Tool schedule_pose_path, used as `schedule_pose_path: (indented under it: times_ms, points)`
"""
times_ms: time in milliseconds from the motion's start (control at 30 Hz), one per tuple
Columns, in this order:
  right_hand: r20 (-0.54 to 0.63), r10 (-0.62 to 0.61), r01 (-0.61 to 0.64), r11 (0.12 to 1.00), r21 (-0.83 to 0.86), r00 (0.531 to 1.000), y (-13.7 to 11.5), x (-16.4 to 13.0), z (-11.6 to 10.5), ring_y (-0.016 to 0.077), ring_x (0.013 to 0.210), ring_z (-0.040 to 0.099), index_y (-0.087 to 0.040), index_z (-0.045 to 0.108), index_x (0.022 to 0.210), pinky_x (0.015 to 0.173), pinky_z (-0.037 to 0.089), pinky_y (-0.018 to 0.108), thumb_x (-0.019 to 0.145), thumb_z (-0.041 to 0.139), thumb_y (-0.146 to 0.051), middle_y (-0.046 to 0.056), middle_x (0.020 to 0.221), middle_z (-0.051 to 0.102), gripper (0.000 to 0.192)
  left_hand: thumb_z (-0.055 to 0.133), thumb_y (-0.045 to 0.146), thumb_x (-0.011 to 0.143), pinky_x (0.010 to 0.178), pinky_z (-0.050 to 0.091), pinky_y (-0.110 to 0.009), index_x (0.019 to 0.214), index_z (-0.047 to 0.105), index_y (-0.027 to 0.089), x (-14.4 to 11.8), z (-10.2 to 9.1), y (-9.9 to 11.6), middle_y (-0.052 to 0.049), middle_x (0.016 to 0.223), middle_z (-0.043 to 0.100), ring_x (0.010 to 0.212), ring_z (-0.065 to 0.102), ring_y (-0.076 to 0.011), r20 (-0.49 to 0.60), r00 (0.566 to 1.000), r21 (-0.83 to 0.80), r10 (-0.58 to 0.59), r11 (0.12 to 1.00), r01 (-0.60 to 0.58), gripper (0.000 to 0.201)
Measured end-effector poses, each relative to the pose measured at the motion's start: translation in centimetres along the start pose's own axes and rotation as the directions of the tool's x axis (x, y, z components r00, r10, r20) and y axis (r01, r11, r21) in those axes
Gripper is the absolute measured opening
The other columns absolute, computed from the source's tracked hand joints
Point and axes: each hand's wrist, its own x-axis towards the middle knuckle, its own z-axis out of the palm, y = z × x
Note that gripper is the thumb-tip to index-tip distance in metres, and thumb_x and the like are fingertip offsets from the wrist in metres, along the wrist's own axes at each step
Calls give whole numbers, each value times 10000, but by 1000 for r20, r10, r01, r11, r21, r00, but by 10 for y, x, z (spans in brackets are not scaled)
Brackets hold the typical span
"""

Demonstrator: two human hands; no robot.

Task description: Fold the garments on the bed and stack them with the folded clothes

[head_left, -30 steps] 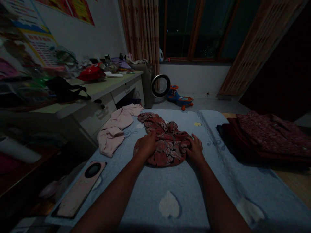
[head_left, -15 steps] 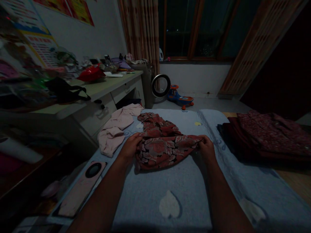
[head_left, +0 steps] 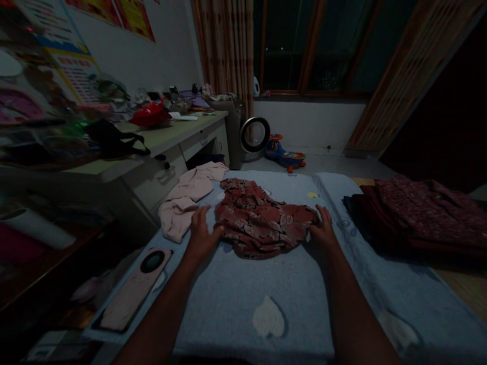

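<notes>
A dim home bedroom: cluttered desk (head_left: 182, 133), curtains (head_left: 228, 50), toy ride-on car (head_left: 283, 152), clothes pile (head_left: 418, 213)

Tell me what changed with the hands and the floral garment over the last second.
Both hands let go: the left hand and right hand now rest flat at the edges of the red floral garment, which was spread wider. The pink garment and dark folded pile stayed put.

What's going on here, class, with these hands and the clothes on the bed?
A person leans over a blue blanket with both hands flat and open at the edges of a red floral garment. The left hand rests at its left side, the right hand at its right. The garment lies crumpled between them. A pink garment lies to the left, and a pile of dark red clothes sits to the right.
</notes>
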Motion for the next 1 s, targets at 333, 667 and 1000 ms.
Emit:
schedule_pose_path:
  times_ms: [333,667,1000]
  points:
    - [291,-108,204,923,-326,951,-20,-15,24,383,1469,157,-245,721,1050,1099,205,630,734,582,-272,77,1547,372,347,679,210,751,1113,312,-542,1220,671,271,-21,35,8,-101,1488,440,1409,302,-361,542,831,319,123,885,-339,474]
    - [301,31,-62,994,93,953,-67,-1,-30,182,696,574,-215,615,789,654,452,295,870,480,-487,1,727,620,314,587,354,856,932,501,-392,1155,709,189,-17,7,55,-89,1113,728,1041,657,-264,650,736,-399,188,909,121,362]
    - [366,295,-464,674,575,883,-89,12,-48,177,627,596,-203,614,899,567,468,286,670,714,-574,13,735,637,448,773,457,695,825,532,-353,1026,720,133,-18,3,93,-99,966,746,894,694,-257,861,455,-473,227,686,553,466]
